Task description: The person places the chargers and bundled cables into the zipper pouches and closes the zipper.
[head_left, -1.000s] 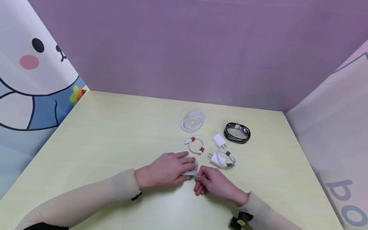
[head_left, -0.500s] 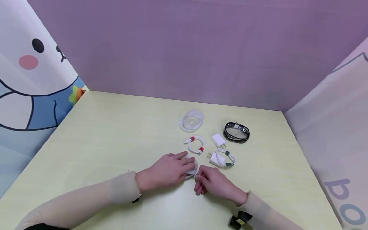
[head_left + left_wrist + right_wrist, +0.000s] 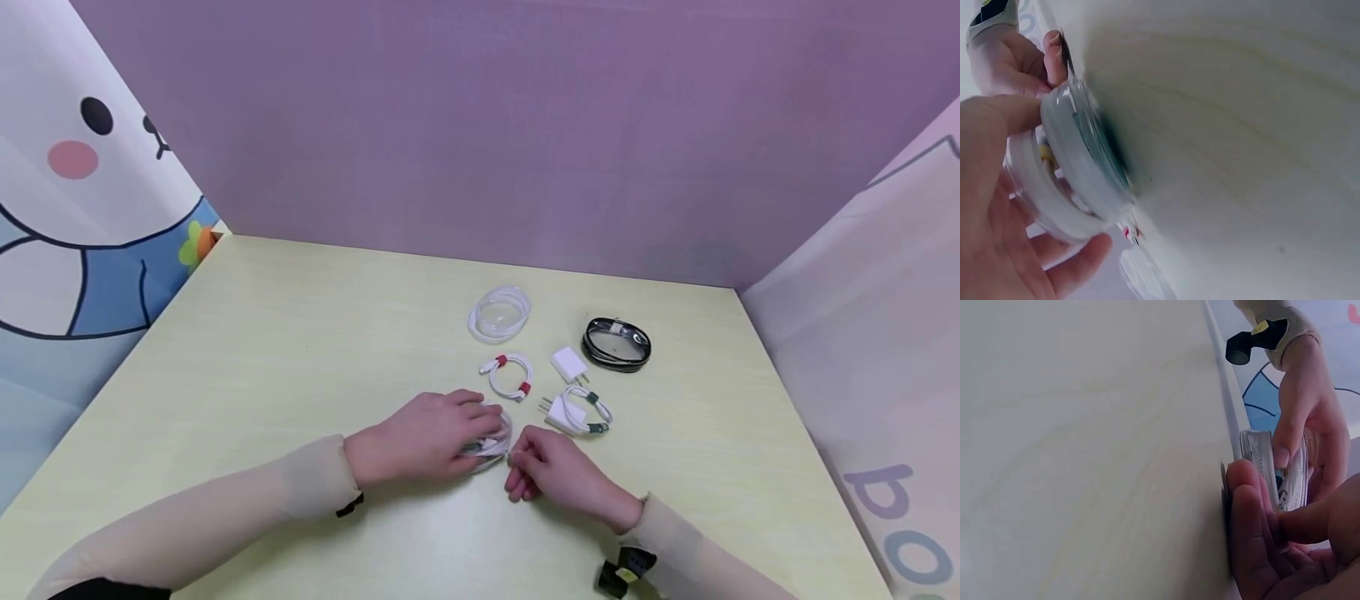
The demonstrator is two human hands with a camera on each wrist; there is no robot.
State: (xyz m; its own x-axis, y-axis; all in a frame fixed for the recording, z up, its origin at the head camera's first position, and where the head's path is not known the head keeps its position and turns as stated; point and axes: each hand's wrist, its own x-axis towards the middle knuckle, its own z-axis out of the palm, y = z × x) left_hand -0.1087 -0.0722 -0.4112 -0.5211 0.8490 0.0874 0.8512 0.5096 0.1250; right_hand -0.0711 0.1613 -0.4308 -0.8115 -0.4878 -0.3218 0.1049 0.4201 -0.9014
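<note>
My left hand (image 3: 431, 437) grips a round clear zip case (image 3: 491, 446) from its left side, thumb and fingers curled round its rim, as the left wrist view shows. Inside the case (image 3: 1069, 162) something white and a small yellowish part show, too blurred to name. Zipper teeth run along the rim in the right wrist view. At the case's near right edge my right hand (image 3: 558, 471) pinches with thumb and forefinger by the zipper. The zipper pull itself is hidden by the fingers. Fingers of the right hand (image 3: 1260, 537) rest close to the tabletop.
Behind the hands lie a white cable with red ties (image 3: 497, 385) and another round clear case (image 3: 474, 323). Farther right are a white charger plug (image 3: 568, 364), a second charger (image 3: 558, 414) under a green-tied white cable (image 3: 609, 414), and a black coil (image 3: 617, 365).
The left hand and the clear case have shifted slightly left, and more of the case's contents shows. My right hand stays near the case's edge, having moved slightly up in the view.
</note>
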